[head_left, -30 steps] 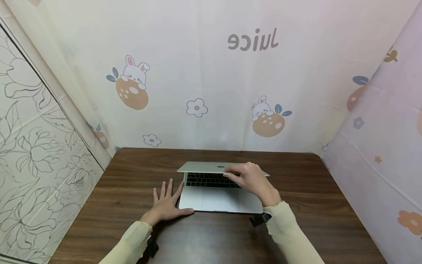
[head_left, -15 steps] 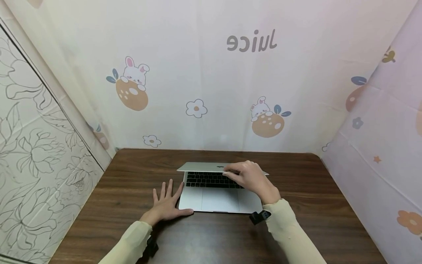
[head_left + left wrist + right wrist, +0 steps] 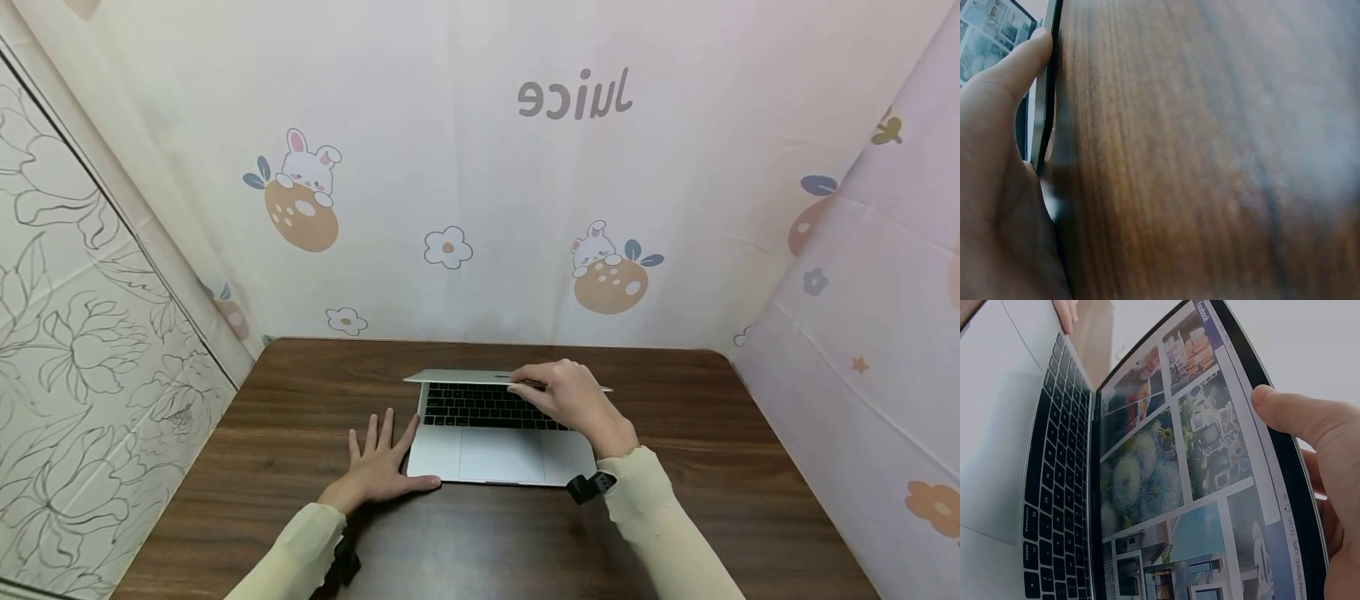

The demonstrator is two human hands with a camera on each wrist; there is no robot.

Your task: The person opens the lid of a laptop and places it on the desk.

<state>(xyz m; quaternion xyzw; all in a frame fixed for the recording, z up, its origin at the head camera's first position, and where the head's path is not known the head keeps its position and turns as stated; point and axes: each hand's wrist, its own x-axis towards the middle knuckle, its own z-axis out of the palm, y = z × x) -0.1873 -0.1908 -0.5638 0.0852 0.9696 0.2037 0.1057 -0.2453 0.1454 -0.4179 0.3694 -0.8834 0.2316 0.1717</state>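
Note:
A silver laptop (image 3: 501,456) lies on the wooden table, its lid (image 3: 457,376) raised partway over the black keyboard (image 3: 480,406). My right hand (image 3: 573,400) pinches the lid's top edge, thumb on the screen side and fingers behind. In the right wrist view the lit screen (image 3: 1147,456) shows a page of photos, with the thumb (image 3: 1266,403) on its dark border. At the laptop's left front corner my left hand (image 3: 378,471) rests with fingers spread, the thumb along the front edge and the index finger beside the left edge. The left wrist view shows that thumb (image 3: 1029,56) at the laptop's edge.
The brown wooden table (image 3: 315,383) runs back to a pale curtain (image 3: 450,167) with printed rabbits, fruit and flowers. More curtain closes in the right side, and a panel (image 3: 90,350) with line-drawn flowers stands at the left. Dark wrist cameras (image 3: 591,487) sit under the sleeves.
The lid has tilted further up and back, baring more of the keyboard, and my right hand has risen slightly with it. My left hand has stayed in place.

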